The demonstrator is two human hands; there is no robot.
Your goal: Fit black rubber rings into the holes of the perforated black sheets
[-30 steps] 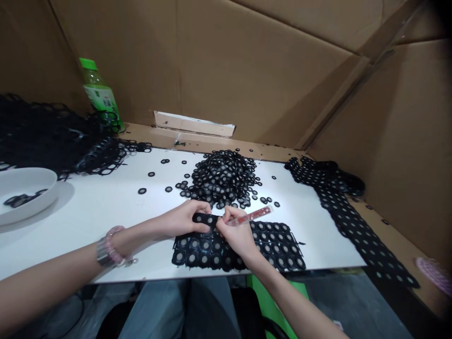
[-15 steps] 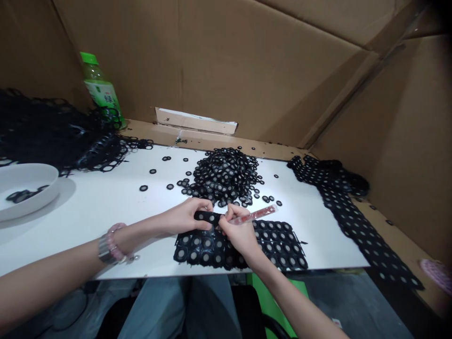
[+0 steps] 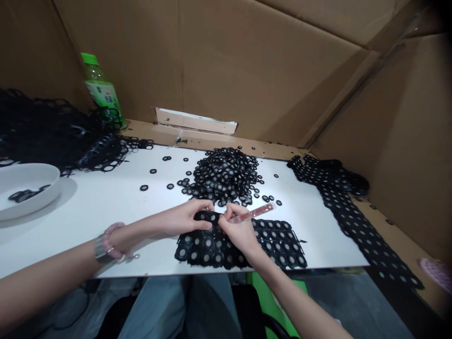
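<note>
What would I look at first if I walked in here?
You'd spot the big heap of black rings with grey middles, in the centre of the white table. Just in front, a left hand and a right hand work on a black sheet of rings, the right holding a red stick. A long dotted black strip trails down the right.

Cardboard walls (image 3: 247,61) wrap 9 to 3 o'clock, cardboard flap (image 3: 196,121) at 12. White table (image 3: 106,207) ahead, cardboard ledge (image 3: 208,140) behind it. Grey floor (image 3: 353,301) at 4 o'clock; green panel (image 3: 273,301) at 6, possibly chair.
</note>
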